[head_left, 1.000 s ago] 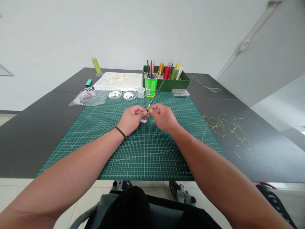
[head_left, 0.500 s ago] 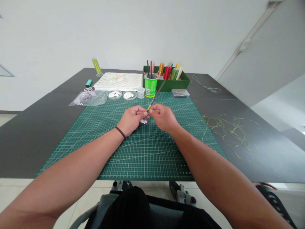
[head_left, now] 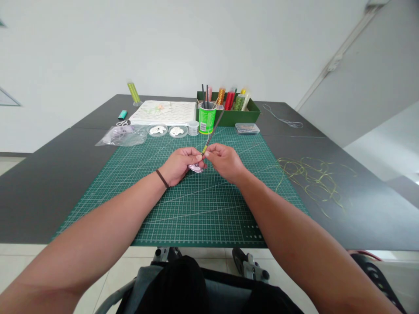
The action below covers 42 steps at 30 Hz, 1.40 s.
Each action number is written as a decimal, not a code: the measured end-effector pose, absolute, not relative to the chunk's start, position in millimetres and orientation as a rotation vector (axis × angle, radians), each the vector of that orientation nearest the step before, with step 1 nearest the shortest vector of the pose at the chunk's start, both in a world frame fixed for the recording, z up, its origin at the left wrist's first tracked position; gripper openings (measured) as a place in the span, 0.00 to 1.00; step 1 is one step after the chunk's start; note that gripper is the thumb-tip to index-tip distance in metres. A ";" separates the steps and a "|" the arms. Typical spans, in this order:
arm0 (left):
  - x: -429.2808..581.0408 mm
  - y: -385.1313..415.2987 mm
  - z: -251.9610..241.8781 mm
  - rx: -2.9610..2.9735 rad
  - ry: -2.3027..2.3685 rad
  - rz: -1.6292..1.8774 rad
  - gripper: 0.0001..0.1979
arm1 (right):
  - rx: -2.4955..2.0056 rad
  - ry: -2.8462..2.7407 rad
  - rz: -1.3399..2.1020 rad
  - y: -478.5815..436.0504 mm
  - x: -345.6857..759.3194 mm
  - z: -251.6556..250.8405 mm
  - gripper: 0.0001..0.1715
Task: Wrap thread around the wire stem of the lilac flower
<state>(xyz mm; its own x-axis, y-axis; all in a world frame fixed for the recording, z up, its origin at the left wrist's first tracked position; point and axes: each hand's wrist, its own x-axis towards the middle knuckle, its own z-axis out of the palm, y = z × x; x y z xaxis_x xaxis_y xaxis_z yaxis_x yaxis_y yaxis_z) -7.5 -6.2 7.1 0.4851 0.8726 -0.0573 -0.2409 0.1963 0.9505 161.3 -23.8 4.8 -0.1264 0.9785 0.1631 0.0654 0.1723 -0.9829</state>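
Observation:
Over the green cutting mat (head_left: 196, 209), my left hand (head_left: 183, 165) pinches the lower end of a thin dark stick (head_left: 216, 124). The stick slants up and to the right, with a yellow-green wrapped band (head_left: 204, 149) near its lower part. A pale pink piece (head_left: 196, 168) shows just below my left fingers. My right hand (head_left: 225, 161) is closed at the band, its thumb and index finger pressed together close to my left fingertips. Whether it grips the stick or thread there is too small to tell.
Yellow-green thread (head_left: 310, 176) lies tangled on the right. Behind the hands are a green can (head_left: 207, 120), a green box (head_left: 237, 115) of spools, dishes of white pieces (head_left: 157, 130), a white board (head_left: 163, 113), a plastic bag (head_left: 122, 135) and scissors (head_left: 123, 123).
The stick's top has shifted slightly left and the pink piece below my left hand now shows more. My left hand has turned a little; my right hand stays at the band.

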 end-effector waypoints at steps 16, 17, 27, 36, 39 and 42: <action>-12.1 -4.7 4.6 0.987 0.536 0.775 0.15 | -0.944 -1.393 1.299 -24.0 164.2 3.6 0.17; -12.9 -4.8 5.1 0.976 0.510 0.762 0.15 | -0.943 -1.381 1.316 -24.5 164.3 3.4 0.18; -17.8 -9.1 10.7 0.841 0.286 0.566 0.13 | -0.758 -1.335 1.528 -32.2 162.6 6.4 0.22; -16.5 -7.0 8.6 0.875 0.373 0.631 0.10 | -0.819 -1.268 1.459 -27.9 160.7 4.2 0.24; -13.3 -7.1 8.9 0.890 0.452 0.698 0.12 | -0.881 -1.262 1.366 -26.2 159.3 5.0 0.22; -7.9 -8.0 8.0 0.933 0.549 0.798 0.13 | -1.001 -1.286 1.242 -24.1 158.6 4.3 0.17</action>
<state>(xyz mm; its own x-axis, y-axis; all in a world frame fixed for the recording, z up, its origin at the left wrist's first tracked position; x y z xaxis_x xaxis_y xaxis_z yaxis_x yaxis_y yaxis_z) -7.9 -8.0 8.0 0.5973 0.7981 -0.0786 -0.3584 0.3533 0.8641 158.6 -24.1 4.3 -0.1114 0.9859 0.1247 -0.0903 0.1149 -0.9893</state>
